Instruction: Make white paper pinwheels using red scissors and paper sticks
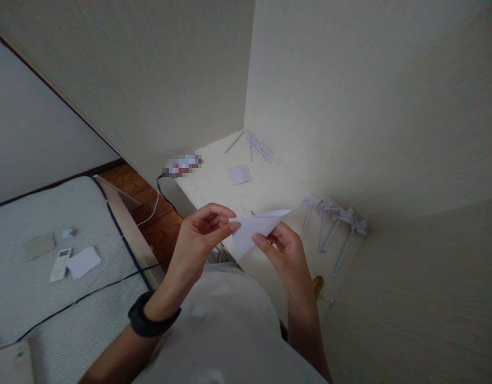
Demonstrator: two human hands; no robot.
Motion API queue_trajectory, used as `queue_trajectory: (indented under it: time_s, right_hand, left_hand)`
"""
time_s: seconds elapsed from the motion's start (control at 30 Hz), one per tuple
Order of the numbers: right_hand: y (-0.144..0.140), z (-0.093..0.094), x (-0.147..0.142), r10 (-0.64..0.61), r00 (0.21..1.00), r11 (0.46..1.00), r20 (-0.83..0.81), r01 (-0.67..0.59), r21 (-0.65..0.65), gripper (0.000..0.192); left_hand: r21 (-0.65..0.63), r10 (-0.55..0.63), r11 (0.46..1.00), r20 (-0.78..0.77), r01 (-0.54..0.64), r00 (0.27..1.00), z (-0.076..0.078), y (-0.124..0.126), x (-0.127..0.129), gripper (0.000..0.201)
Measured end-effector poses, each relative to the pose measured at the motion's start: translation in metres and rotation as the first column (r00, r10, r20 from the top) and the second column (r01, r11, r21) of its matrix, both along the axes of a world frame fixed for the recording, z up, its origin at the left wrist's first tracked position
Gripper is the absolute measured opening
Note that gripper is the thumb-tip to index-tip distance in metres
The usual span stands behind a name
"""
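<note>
A white sheet of paper (251,230), folded into a triangle, is held up between both hands above the near part of the white table (214,181). My left hand (208,226) pinches its left corner between thumb and fingertips. On the right side, my right hand (281,248) grips it, thumb in front and fingers behind. Beyond the hands lies a creased square of paper (240,174). Several paper pinwheels on sticks (344,215) rest along the table's right side, against the wall. Something small and red shows by my right fingers, too hidden to name.
Several thin white sticks (259,146) lie in the far corner. A blurred-out object (184,165) with cables sits at the table's left edge. A golden cylinder (318,286) is beside my right forearm. The bed (110,298) at left holds a remote control (61,265) and paper sheets (83,262).
</note>
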State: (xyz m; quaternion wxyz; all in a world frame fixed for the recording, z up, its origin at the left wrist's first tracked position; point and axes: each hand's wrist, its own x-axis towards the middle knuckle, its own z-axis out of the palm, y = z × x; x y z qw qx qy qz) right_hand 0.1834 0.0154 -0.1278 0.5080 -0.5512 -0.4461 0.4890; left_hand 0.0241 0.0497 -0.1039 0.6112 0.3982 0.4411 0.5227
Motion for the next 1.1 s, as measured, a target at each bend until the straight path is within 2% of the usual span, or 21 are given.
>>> queue_trajectory:
  time_s: [0.3, 0.67, 0.97, 1.1]
  right_hand:
    - [0.0002, -0.0012, -0.0007, -0.020, 0.999, 1.000, -0.039, 0.020, -0.006, 0.019]
    - [0.0002, -0.0045, -0.0014, -0.059, 0.998, 0.998, -0.011, 0.059, -0.017, 0.018]
    - [0.0016, -0.0018, -0.0029, -0.104, 0.994, 0.995, 0.037, 0.104, 0.002, 0.016]
    - [0.0012, -0.0013, -0.0040, -0.084, 0.996, 0.996, 0.025, 0.083, 0.013, 0.016]
  left_hand:
    - [0.012, -0.011, 1.000, 0.030, 0.011, 0.999, -0.0034, -0.0007, -0.0011, 0.013]
    - [0.034, -0.033, 0.999, 0.062, 0.031, 0.998, -0.0053, -0.0007, -0.0022, 0.013]
    - [0.042, -0.004, 0.999, 0.015, 0.003, 1.000, -0.0019, -0.0022, -0.0012, 0.006]
    - [0.046, 0.021, 0.999, -0.004, -0.020, 1.000, -0.0013, -0.0021, -0.0009, 0.006]
